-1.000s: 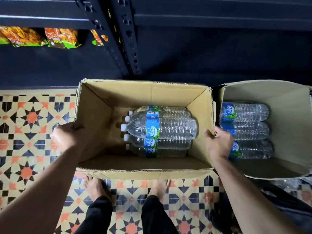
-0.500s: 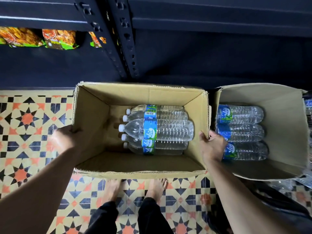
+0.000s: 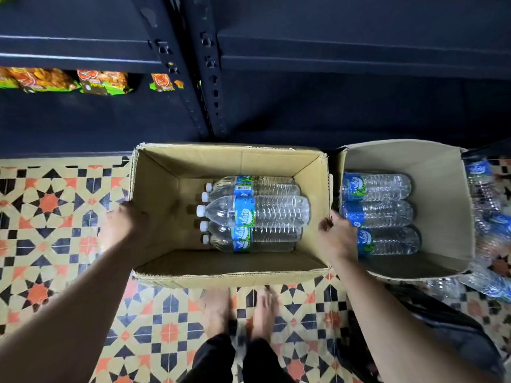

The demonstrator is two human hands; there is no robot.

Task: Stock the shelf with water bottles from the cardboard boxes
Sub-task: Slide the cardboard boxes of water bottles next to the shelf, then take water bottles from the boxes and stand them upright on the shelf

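Observation:
An open cardboard box stands on the tiled floor below me, with several clear water bottles lying on their sides inside, white caps to the left. My left hand grips the box's left wall. My right hand grips its right wall. A second open box sits just to the right with three bottles lying in it. The dark metal shelf stands right behind both boxes, its lower bay bare.
Snack packets lie on the shelf's left bay. Black shelf uprights rise between the bays. More bottles lie loose at the far right. My bare feet stand just before the box. A dark bag lies at lower right.
The box has come down and nearer to the floor by the shelf, both hands staying on its side walls. The view has tilted, showing more shelf above.

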